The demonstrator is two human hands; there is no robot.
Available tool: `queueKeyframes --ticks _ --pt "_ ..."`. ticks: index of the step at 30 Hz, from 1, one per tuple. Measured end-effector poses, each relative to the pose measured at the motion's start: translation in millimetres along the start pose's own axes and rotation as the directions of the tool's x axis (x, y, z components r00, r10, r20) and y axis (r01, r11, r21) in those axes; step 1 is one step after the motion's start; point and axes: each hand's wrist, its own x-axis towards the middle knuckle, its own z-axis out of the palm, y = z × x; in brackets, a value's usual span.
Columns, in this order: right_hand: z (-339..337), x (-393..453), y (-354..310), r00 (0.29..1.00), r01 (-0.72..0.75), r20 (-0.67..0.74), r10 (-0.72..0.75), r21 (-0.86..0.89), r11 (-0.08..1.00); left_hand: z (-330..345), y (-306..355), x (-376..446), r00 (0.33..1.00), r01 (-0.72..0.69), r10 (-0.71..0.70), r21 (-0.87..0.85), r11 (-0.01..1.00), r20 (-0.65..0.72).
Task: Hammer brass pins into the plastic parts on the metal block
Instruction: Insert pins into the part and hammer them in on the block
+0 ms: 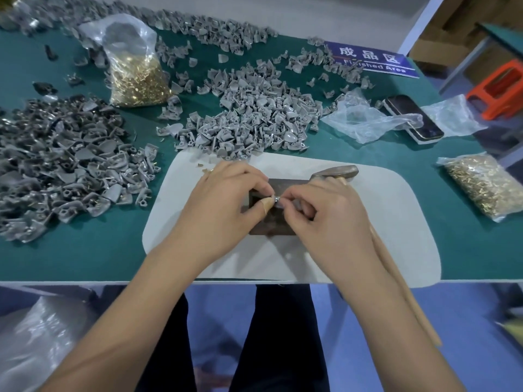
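Head view: we are working on the white mat [368,222], where the metal block [278,219] is lying, mostly hidden under our hands. The hammer [336,171] is resting along our right forearm, head pointing away from us. Our left hand [223,199] and right hand [325,210] are pinching one small plastic part [276,200] together over the block; its shape is hard to make out.

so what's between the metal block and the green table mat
In the head view, a white pad lies under the metal block, separating it from the green table mat.
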Motion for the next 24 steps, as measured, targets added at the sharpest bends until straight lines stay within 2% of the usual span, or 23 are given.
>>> queueKeyframes --ticks 2,5,8,13,17,24 --pt "-5.7 4.6 -5.3 0.997 0.049 0.063 -0.044 -0.079 0.996 4.4 -3.9 -3.3 0.999 0.034 -0.036 -0.092 0.995 -0.018" --pt "-13.0 12.9 -7.6 0.987 0.113 0.129 -0.092 -0.168 0.979 9.7 -4.9 -6.1 0.997 0.058 -0.063 -0.139 0.989 -0.033" --pt "-15.6 19.3 -5.9 0.976 0.11 0.194 -0.096 -0.062 0.992 14.0 -5.2 -8.4 0.996 0.059 -0.069 -0.152 0.987 -0.063" --pt "-13.3 15.7 -4.5 0.979 0.131 0.162 -0.125 -0.028 0.991 25.2 -2.6 -16.8 0.979 0.065 -0.107 -0.232 0.971 -0.172" --pt "-12.9 15.0 1.7 0.989 0.031 0.144 -0.042 0.08 0.996 25.3 -4.3 -17.8 0.975 0.037 -0.085 -0.228 0.973 -0.203" --pt "-11.5 14.6 0.5 0.987 -0.088 0.143 0.068 0.137 0.987 25.2 -4.1 -17.0 0.978 0.032 -0.076 -0.222 0.974 -0.193"
